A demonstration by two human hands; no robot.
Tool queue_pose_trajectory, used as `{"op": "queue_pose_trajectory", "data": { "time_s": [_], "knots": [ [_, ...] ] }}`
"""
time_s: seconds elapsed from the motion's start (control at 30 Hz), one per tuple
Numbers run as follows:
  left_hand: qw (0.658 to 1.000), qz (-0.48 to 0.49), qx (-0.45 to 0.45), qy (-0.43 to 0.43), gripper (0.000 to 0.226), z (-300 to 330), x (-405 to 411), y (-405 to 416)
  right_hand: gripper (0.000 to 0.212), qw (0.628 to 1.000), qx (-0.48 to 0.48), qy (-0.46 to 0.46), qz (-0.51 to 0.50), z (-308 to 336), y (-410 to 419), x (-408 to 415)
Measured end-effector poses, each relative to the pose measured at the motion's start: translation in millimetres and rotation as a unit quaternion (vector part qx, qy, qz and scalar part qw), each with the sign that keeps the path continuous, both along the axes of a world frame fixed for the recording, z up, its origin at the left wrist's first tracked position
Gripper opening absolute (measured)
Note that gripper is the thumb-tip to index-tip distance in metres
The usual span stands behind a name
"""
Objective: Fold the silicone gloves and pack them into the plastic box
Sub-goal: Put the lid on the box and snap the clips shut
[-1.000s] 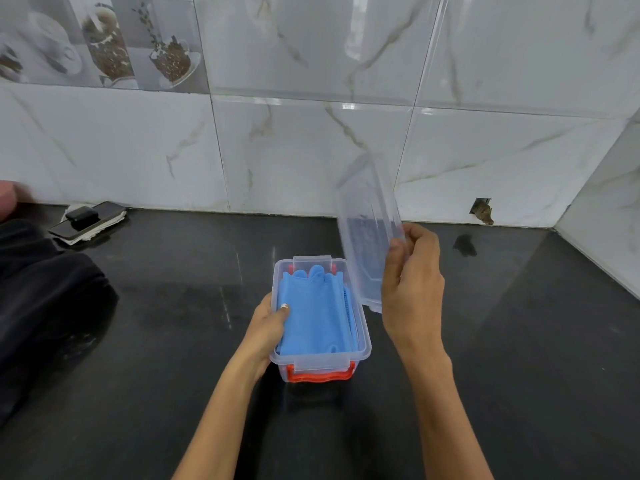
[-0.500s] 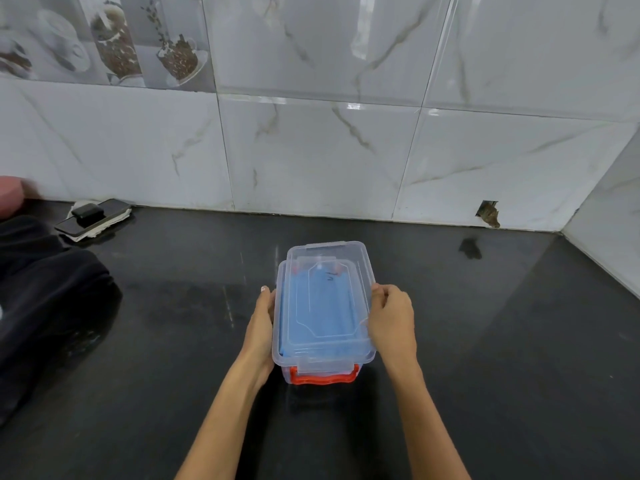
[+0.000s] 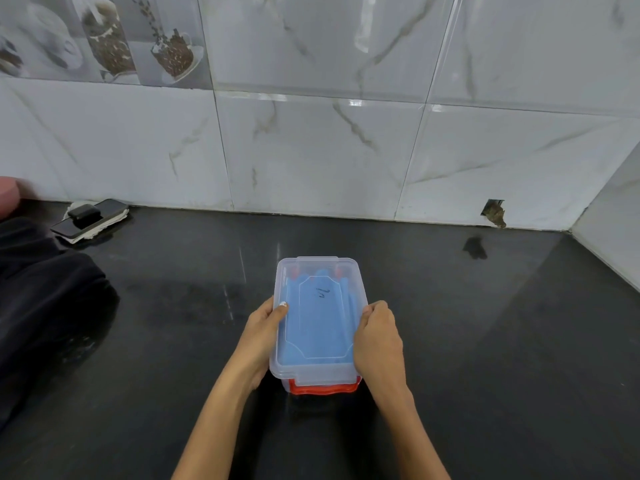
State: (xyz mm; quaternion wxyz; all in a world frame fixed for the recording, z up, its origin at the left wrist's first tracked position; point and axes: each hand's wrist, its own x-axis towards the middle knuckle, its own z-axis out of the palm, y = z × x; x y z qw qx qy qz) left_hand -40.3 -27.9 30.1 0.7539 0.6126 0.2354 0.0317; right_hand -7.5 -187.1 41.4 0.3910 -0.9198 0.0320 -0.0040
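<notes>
dark cloth (image 3: 41, 306) heaped at far left edge of black counter (image 3: 485, 341); phone (image 3: 86, 218) on white pad by wall behind it; open counter between cloth and box; left hand (image 3: 263, 336) grips left side of plastic box (image 3: 320, 372), thumb curled over lid (image 3: 318, 268) edge; box mid-counter, lid on, blue silicone gloves (image 3: 315, 327) folded inside; right hand (image 3: 379, 341) clasps right side, fingers curled over lid rim; wide bare counter right of box up to corner wall

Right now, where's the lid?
In the head view the lid sits on the box, centre of the counter, between the left hand and right hand.
</notes>
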Motion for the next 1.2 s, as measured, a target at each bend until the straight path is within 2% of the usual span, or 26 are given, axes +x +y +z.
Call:
{"op": "queue_pose_trajectory", "data": {
  "time_s": [0.1, 0.2, 0.27, 0.37, 0.43, 0.53, 0.67, 0.73, 0.87, 1.0, 1.2],
  "knots": [
    [0.999, -0.001, 0.051, 0.019, 0.018, 0.5, 2.2, -3.4, 0.011, 1.0, -0.005, 0.01, 0.009, 1.7, 0.5, 1.3],
    [0.987, -0.02, 0.157, 0.034, 0.023, 1.3, 2.3, -5.6, 0.01, 0.999, -0.013, 0.025, 0.025, 7.6, 1.3, 2.8],
    [0.967, -0.038, 0.245, 0.052, 0.027, 6.4, 7.8, -3.7, 0.013, 0.998, -0.007, 0.051, 0.044, 14.6, 1.7, 10.9],
    [0.919, 0.011, 0.379, 0.111, 0.037, 22.3, 32.5, 0.5, 0.033, 0.995, -0.014, 0.076, 0.065, 25.6, 8.2, 40.2],
    [0.895, 0.017, 0.423, 0.142, 0.052, 33.2, 54.7, -0.3, 0.05, 0.994, -0.006, 0.095, 0.059, 33.8, 18.5, 64.5],
    [0.884, 0.026, 0.431, 0.181, 0.066, 36.9, 81.5, -1.3, 0.066, 0.991, 0.008, 0.121, 0.05, 38.6, 32.9, 95.3],
    [0.878, 0.02, 0.438, 0.191, 0.064, 27.2, 98.1, 4.4, 0.067, 0.99, -0.007, 0.133, 0.034, 27.4, 41.1, 114.2],
    [0.883, 0.013, 0.434, 0.179, 0.063, 21.0, 103.0, 9.6, 0.061, 0.988, -0.008, 0.149, 0.03, 20.8, 42.1, 120.1],
    [0.893, 0.006, 0.42, 0.162, 0.064, 12.0, 109.9, 15.8, 0.034, 0.984, -0.008, 0.167, 0.067, 14.9, 40.4, 132.1],
    [0.891, 0.012, 0.424, 0.164, 0.064, 7.2, 113.4, 17.7, 0.026, 0.984, -0.029, 0.153, 0.086, 10.2, 38.9, 136.4],
    [0.91, 0.011, 0.383, 0.158, 0.065, 23.5, 101.3, 11.8, 0.057, 0.988, 0.063, 0.13, 0.059, 17.7, 34.9, 121.8]
  ]
}}
